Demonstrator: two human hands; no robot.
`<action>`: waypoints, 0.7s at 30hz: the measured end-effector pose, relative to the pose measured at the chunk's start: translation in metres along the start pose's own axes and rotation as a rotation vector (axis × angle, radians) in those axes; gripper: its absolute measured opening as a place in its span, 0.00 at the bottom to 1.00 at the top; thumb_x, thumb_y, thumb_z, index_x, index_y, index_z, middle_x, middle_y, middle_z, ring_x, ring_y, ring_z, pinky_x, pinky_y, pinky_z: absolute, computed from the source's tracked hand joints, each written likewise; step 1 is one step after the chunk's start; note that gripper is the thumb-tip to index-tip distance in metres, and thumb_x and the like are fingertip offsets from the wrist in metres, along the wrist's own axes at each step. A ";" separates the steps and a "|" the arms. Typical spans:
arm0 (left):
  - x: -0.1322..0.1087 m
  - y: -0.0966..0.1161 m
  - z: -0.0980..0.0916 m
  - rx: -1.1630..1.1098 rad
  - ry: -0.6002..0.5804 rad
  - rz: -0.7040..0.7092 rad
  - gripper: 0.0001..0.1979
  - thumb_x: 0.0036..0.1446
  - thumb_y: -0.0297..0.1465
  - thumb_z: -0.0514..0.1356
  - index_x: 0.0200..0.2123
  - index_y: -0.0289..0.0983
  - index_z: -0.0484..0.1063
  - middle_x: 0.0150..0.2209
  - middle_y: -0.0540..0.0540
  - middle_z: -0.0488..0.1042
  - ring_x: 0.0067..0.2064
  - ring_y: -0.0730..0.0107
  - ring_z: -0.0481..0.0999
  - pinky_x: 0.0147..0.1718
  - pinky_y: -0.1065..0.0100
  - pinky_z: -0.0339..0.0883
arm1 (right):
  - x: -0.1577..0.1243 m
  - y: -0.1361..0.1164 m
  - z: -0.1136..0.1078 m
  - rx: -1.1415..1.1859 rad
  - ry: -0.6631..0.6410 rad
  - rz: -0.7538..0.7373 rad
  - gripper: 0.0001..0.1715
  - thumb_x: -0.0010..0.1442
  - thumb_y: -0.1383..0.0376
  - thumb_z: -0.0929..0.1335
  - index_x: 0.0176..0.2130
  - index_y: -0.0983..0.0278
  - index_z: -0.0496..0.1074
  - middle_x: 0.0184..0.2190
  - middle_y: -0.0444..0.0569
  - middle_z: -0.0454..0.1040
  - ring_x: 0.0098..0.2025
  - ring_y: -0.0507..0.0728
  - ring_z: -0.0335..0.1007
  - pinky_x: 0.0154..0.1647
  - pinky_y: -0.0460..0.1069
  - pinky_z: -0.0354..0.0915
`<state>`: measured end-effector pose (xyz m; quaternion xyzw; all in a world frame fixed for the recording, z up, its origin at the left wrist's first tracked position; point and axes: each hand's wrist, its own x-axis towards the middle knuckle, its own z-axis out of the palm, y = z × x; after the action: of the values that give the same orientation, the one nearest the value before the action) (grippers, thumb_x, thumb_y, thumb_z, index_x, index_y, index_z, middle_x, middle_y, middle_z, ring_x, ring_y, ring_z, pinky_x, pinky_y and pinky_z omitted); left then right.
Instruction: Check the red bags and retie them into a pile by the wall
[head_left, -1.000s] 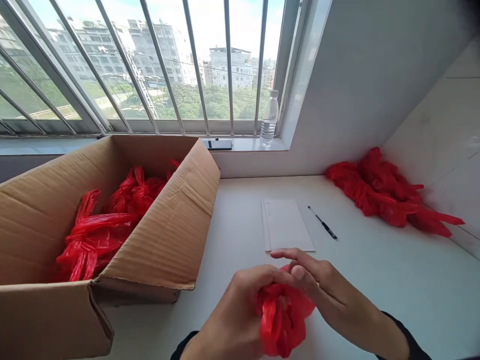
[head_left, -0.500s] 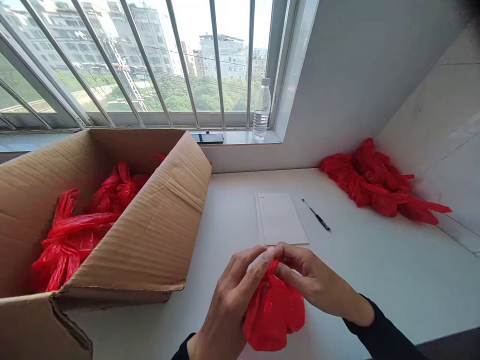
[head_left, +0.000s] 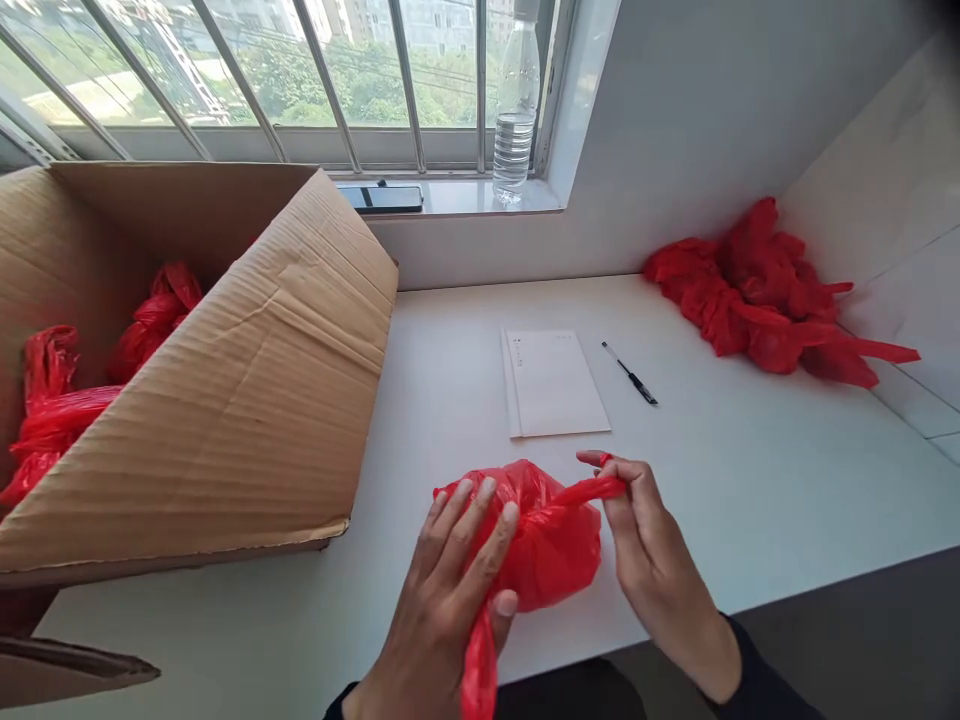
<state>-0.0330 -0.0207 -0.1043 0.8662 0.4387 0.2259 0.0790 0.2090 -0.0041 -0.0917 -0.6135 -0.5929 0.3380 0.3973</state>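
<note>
A filled red plastic bag (head_left: 551,560) lies on the white table in front of me. My left hand (head_left: 450,580) grips it from the left, fingers stretched over its top and thumb at the near side. One red handle strip hangs down past that thumb toward the table edge. With bent fingers, my right hand (head_left: 645,530) pinches the other twisted handle, which is pulled out to the right. The bag's contents are hidden.
At left stands an open cardboard box (head_left: 292,380) with red plastic bags (head_left: 154,315) inside. A white notepad (head_left: 562,385) and a black pen (head_left: 630,374) lie beyond my hands. Loose red bags (head_left: 757,290) are heaped at right. The windowsill bears a water bottle (head_left: 514,145) and a phone (head_left: 394,200).
The hands have moved apart from the bag's gathered top. The left now spreads over the bag, and the right draws a handle rightward. My view has tilted down.
</note>
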 end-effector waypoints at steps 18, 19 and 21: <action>0.012 -0.003 0.056 0.187 -0.139 0.043 0.32 0.69 0.28 0.53 0.73 0.34 0.49 0.76 0.40 0.46 0.76 0.55 0.46 0.73 0.53 0.40 | -0.018 0.052 0.064 -0.319 -0.131 -0.351 0.16 0.69 0.72 0.59 0.54 0.60 0.62 0.71 0.52 0.57 0.75 0.61 0.44 0.73 0.67 0.52; 0.012 -0.003 0.055 0.177 -0.151 0.042 0.32 0.70 0.28 0.52 0.73 0.34 0.49 0.76 0.40 0.46 0.76 0.55 0.46 0.73 0.53 0.40 | -0.018 0.053 0.065 -0.311 -0.142 -0.340 0.17 0.68 0.72 0.59 0.54 0.60 0.61 0.71 0.52 0.57 0.75 0.61 0.43 0.73 0.67 0.53; 0.013 -0.003 0.054 0.156 -0.175 0.045 0.32 0.70 0.28 0.52 0.74 0.34 0.48 0.76 0.41 0.45 0.76 0.55 0.45 0.73 0.52 0.42 | -0.018 0.054 0.066 -0.296 -0.155 -0.326 0.18 0.68 0.73 0.59 0.55 0.59 0.61 0.71 0.51 0.57 0.75 0.61 0.44 0.72 0.68 0.54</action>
<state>-0.0041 -0.0055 -0.1488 0.8957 0.4269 0.1163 0.0443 0.1744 -0.0152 -0.1706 -0.5333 -0.7562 0.2247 0.3055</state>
